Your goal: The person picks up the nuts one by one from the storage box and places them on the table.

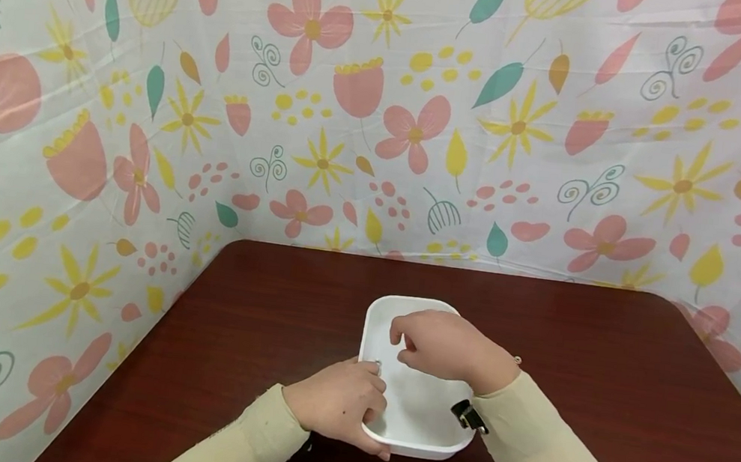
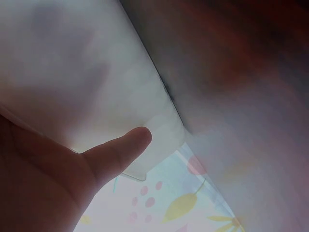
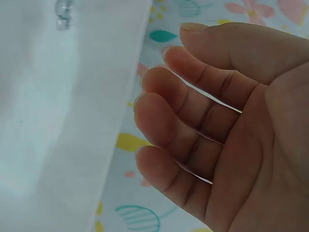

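A white rectangular plastic bin (image 1: 419,409) with rounded corners sits on the table in the head view. My left hand (image 1: 342,401) grips its near left rim, fingers over the inside and thumb on the outer wall; in the left wrist view the thumb (image 2: 120,152) lies against the bin's wall (image 2: 111,96). Over the bin hovers my right hand (image 1: 442,348). Its fingers (image 3: 159,116) are loosely bent and hold nothing in the right wrist view. A small clear, shiny thing (image 3: 63,14) shows against the white bin there; its kind cannot be made out.
The dark reddish-brown table (image 1: 268,303) extends around the bin. Behind it and to the left hangs a floral cloth (image 1: 352,146). A black clip-like piece (image 1: 469,416) is at the right sleeve's cuff.
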Demonstrator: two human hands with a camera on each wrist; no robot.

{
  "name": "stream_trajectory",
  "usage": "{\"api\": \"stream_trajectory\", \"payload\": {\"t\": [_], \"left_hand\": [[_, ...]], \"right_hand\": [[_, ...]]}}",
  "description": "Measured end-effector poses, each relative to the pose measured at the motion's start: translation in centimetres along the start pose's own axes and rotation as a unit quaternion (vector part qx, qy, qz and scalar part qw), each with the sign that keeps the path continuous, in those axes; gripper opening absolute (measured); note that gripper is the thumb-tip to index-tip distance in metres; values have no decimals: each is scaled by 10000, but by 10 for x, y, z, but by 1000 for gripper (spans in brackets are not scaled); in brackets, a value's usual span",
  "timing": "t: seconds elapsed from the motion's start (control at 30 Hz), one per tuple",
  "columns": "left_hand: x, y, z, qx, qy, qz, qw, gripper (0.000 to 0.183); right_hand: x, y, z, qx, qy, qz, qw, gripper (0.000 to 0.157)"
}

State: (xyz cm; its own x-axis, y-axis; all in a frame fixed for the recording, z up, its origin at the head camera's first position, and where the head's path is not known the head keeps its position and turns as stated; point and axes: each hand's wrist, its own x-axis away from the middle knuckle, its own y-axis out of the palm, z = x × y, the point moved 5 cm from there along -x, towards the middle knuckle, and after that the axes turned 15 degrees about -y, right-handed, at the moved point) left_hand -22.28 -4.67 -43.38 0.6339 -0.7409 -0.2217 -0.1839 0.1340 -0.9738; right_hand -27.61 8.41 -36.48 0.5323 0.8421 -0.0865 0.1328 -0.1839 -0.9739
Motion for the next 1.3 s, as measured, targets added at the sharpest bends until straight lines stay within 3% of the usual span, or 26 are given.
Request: {"api": "stream_trajectory", "payload": {"t": [0.27, 0.57, 0.93, 1.3], "left_hand": [[0, 1, 0, 74, 19, 5, 10000, 59], [0, 2, 1, 74, 77, 100, 9999, 59], [0, 1, 0, 81, 69, 108, 9999, 58], [0, 1, -1, 55, 56, 114, 9999, 58]], "right_hand": [[-23, 26, 8, -190, -35, -439, 9988, 16], [-32, 59, 17, -212, 192, -894, 9956, 23], [-33, 61, 16, -285, 150, -814, 9962, 27], [-31, 66, 22, -70, 464, -961, 9943, 23]]}}
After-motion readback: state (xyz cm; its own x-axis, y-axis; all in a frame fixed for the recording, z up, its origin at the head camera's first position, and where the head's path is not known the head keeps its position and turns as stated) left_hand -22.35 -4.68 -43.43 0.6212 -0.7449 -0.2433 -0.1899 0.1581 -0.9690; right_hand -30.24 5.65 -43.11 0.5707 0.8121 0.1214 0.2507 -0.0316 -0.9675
